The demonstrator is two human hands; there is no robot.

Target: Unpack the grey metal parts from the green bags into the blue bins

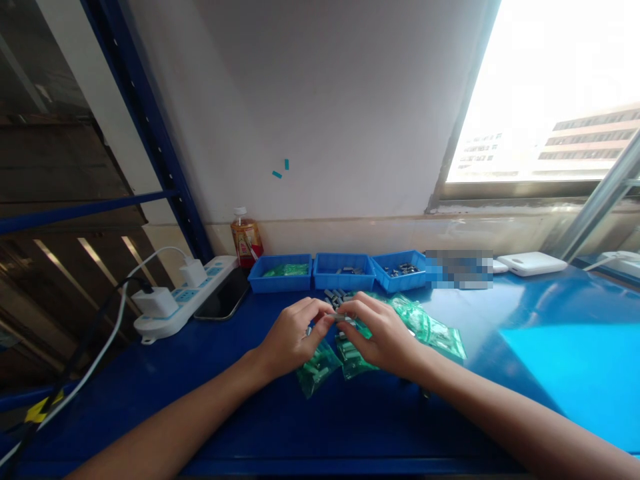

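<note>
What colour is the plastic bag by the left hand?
The plastic bag by the left hand is translucent green; it shows in the head view.

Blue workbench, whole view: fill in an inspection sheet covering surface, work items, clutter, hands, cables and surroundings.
Surface: blue tabletop; bright patch at right, light or sheet, cannot tell.
Work items: small gray piece at the fingertips; green plastic bags by the hands; left bin holds green packets; middle bin and right bin hold small loose parts.
Clutter: bottle by the left bin; smartphone beside the power strip; flat white device toward the right.
Hands: left hand pinches the small gray piece; right hand meets it, grip unclear.
Cables: white cable and black cable run down left from the power strip.
Surroundings: wall, window, blue rack post.
</note>
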